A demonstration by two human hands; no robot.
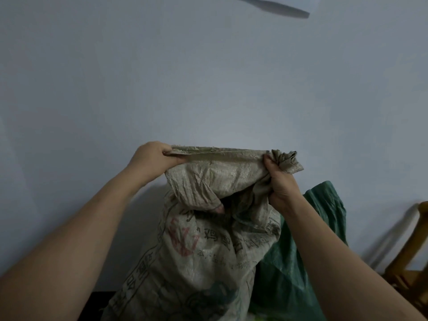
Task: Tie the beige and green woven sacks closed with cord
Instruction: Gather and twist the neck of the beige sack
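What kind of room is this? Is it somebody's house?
Probably a plain indoor room, maybe for storage, though I can't be sure. A bare pale wall fills the view, full woven sacks stand against it, and wooden furniture sits at the right.

The floor point(97, 306) shows only as a dark strip at the bottom left, under the pale wall; the beige sack point(196, 262) stands on it, upright and full; the green sack point(301, 262) stands just beside it on the right, touching it; a wooden chair point(407, 262) stands near, further right.
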